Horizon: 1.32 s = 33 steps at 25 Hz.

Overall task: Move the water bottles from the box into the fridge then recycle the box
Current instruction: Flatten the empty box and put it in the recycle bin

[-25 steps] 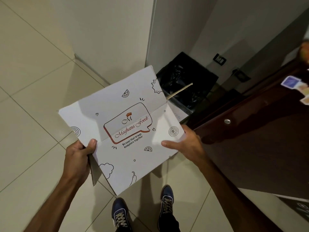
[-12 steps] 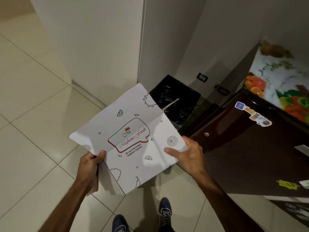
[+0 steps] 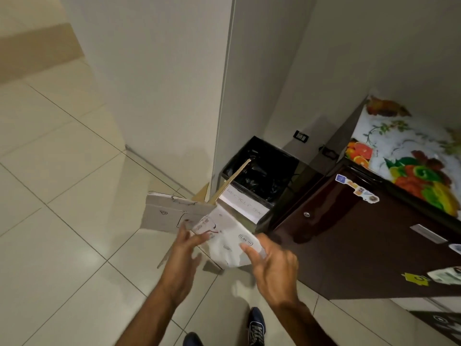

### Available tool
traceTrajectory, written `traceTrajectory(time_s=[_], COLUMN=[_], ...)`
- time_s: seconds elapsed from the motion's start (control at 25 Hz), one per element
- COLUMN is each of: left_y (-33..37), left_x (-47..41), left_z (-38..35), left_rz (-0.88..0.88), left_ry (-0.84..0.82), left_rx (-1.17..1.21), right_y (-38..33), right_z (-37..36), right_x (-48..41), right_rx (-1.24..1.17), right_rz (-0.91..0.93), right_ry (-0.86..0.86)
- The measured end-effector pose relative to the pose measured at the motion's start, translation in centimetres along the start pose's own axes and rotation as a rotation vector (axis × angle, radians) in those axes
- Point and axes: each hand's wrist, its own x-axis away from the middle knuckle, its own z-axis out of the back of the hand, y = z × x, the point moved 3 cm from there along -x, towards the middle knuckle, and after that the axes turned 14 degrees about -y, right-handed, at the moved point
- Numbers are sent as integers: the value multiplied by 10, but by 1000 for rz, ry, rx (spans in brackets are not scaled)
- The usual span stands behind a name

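Whereas half a second ago the flattened white printed cardboard box point(image 3: 199, 218) was held open and flat between both hands, it is now buckled along its centre crease, one panel lying level to the left and the other bending down toward the right. I judge the person is folding it smaller so it fits the bin, which puts the task near its end.

Fingers of the left hand point(image 3: 185, 248) are spread and press on the fold beside the red logo; the right hand point(image 3: 272, 263) is open too, its fingertips pushing the sagging panel's edge. Brown corrugated flaps stick up from the far edge.

Just beyond stands the square bin with a glossy black liner point(image 3: 262, 168) and a white label, beside the dark brown fridge point(image 3: 361, 245) with its closed door.
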Motion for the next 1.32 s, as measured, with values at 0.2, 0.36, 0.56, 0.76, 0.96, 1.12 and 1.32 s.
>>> traceTrajectory(time_s=[0.2,0.36,0.56,0.76,0.96,1.12,1.32], left_y=[13,6,8,8,9,15,24], left_x=[21,7,-7,-30,-48,-65,-86], left_z=[-33,-23,-20,-35,-47,-54,-59], left_rz=[38,108,122,123,21,89,47], left_ry=[35,419,524,446,387,504,463], left_rx=[44,-287,-638,-1018,-1150,-1260,-1349], right_y=[-13,-14,-4,1,41,77,113], right_z=[-34,-46,-58,-32,3,25,40], right_x=[42,58,53,31,-37,-89,-128], right_rx=[268,367,378,59,-338,-275,279], right_rz=[194,250,203,-27,-223,-288,-92], right_ry=[207,210,-22,-257,-339,-418,-429])
